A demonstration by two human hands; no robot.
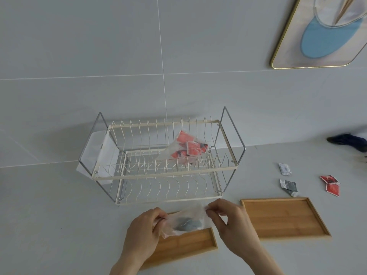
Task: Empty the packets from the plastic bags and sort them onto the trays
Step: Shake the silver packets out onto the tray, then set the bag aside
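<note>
My left hand [144,231] and my right hand [230,221] both pinch a clear plastic bag [185,221] with grey packets inside, held just above the near wooden tray [190,245]. A second wooden tray [284,217] lies to the right, bare. Another clear bag of red packets [186,148] rests on the upper tier of the white wire dish rack [158,175]. Loose on the counter to the right are a white packet [284,168], grey packets [289,187] and red packets [330,185].
The rack stands against a grey tiled wall, with a translucent plastic holder [99,155] on its left end. A dark blue cloth [349,141] lies at the far right. A gold-framed picture [325,32] hangs on the wall.
</note>
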